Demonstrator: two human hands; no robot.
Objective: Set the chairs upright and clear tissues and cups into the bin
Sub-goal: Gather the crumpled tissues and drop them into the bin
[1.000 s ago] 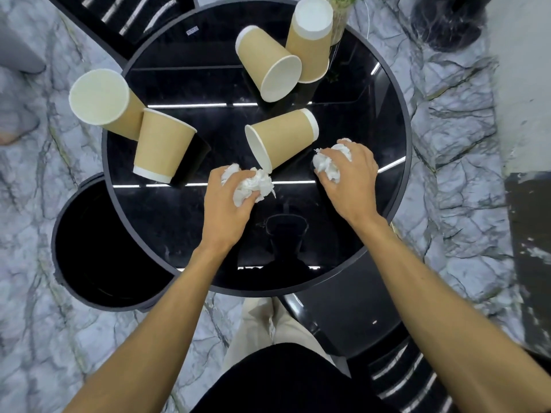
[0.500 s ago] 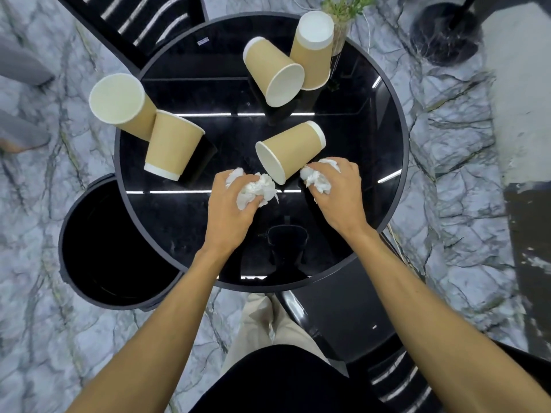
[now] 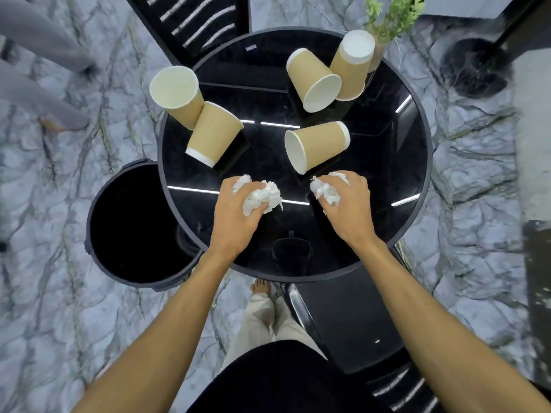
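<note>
My left hand (image 3: pixel 235 213) is closed around a crumpled white tissue (image 3: pixel 262 198) just above the round black table (image 3: pixel 417 162). My right hand (image 3: pixel 347 210) grips a second white tissue (image 3: pixel 326 190) to the right of it. Several tan paper cups lie or stand on the table: one on its side (image 3: pixel 316 147) just beyond my hands, one upside down (image 3: pixel 213 134), one at the left rim (image 3: pixel 177 95), two at the back (image 3: pixel 313 80) (image 3: pixel 353 65). The black bin (image 3: pixel 131 222) stands open on the floor, left of the table.
A black chair (image 3: pixel 348 323) stands by my right leg, another black chair (image 3: pixel 193 22) beyond the table. A small green plant (image 3: pixel 390 16) sits at the table's far edge. Another person's grey-trousered legs (image 3: pixel 38 93) are at far left on the marble floor.
Both hands have drawn back toward me and a little closer together, each still holding its tissue. The right hand has left the lying cup's side.
</note>
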